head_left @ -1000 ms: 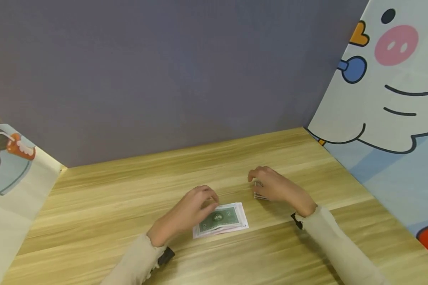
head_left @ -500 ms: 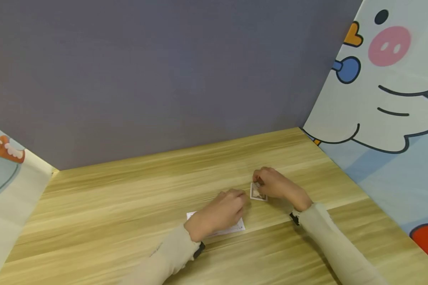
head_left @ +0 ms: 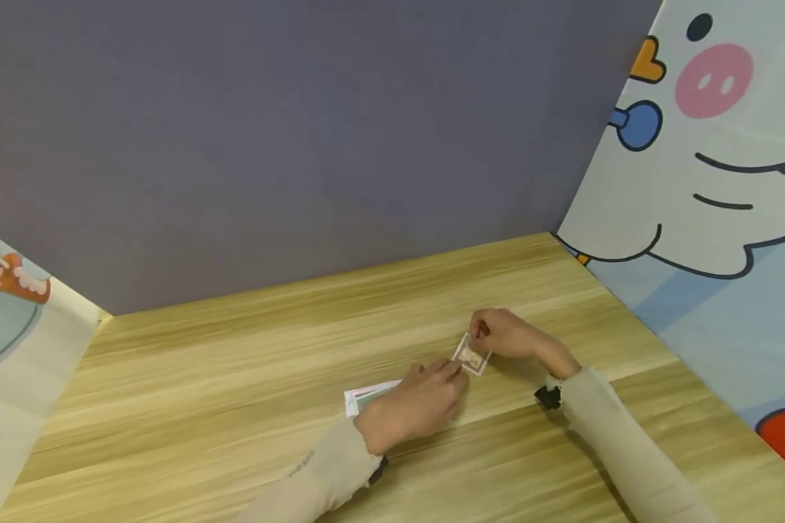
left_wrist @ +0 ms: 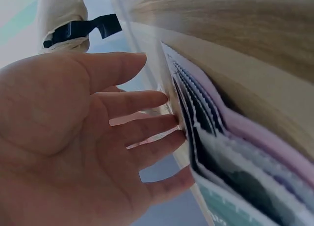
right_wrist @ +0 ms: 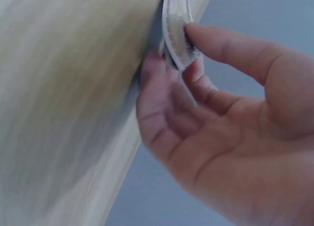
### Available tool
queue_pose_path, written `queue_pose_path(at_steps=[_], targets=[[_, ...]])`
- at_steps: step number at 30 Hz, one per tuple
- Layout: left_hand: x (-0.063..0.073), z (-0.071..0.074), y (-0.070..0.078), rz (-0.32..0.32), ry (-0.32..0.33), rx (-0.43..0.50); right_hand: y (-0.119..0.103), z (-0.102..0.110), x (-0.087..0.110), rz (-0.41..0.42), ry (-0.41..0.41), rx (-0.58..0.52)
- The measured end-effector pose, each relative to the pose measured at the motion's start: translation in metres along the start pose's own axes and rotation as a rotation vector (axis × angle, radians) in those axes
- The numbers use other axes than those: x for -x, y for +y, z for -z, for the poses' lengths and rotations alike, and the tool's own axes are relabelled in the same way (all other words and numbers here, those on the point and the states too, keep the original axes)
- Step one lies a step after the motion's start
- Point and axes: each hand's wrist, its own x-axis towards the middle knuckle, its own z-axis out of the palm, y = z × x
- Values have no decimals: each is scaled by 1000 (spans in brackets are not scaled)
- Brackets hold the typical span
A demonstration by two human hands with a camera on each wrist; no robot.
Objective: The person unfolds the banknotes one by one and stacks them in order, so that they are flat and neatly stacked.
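My right hand [head_left: 513, 336] pinches a small play banknote [head_left: 471, 359] by its far right corner, just above the table. In the right wrist view that banknote [right_wrist: 176, 32] bends between the thumb and the fingers. My left hand [head_left: 413, 407] reaches over a stack of play banknotes [head_left: 361, 398], its fingertips close to the near left edge of the small one; whether they touch it is unclear. Most of the stack is hidden beneath the left hand. The left wrist view shows the fingers extended beside the stack's layered edges [left_wrist: 201, 108], green and pink notes among them.
The wood-grain table [head_left: 235, 349] reaches back to a grey panel [head_left: 301, 145]. A cartoon-printed panel [head_left: 713, 211] stands along the right side, and another printed panel [head_left: 13, 349] along the left.
My left hand has moved right across the stack toward the small banknote. My right hand has drawn that banknote out into view, lifted its corner and turned it.
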Motion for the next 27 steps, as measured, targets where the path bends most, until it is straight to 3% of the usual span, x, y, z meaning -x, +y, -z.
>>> queue_pose_path(at_steps=[3,5,6,9,11,13,16,20,23,27], targets=[[-1,3,-3,-27,23,61,1,3,0,45,-9,-58],[-2,4,-9,-63,95,118,0,5,0,77,1,-86],[-3,6,-12,-75,146,140,-2,6,0,93,12,-96],[-6,11,-24,-76,381,153,-8,8,0,134,47,-158],[-7,17,-33,-16,517,165,-15,9,0,148,64,-217],[-5,24,-41,59,597,233,-22,9,1,156,79,-278],[-1,34,-50,125,599,431,-32,8,3,161,106,-366],[4,44,-59,130,539,690,-48,4,8,182,154,-481],[10,48,-63,130,538,797,-62,0,12,215,167,-545],[23,48,-68,125,563,863,-77,-6,14,246,139,-594]])
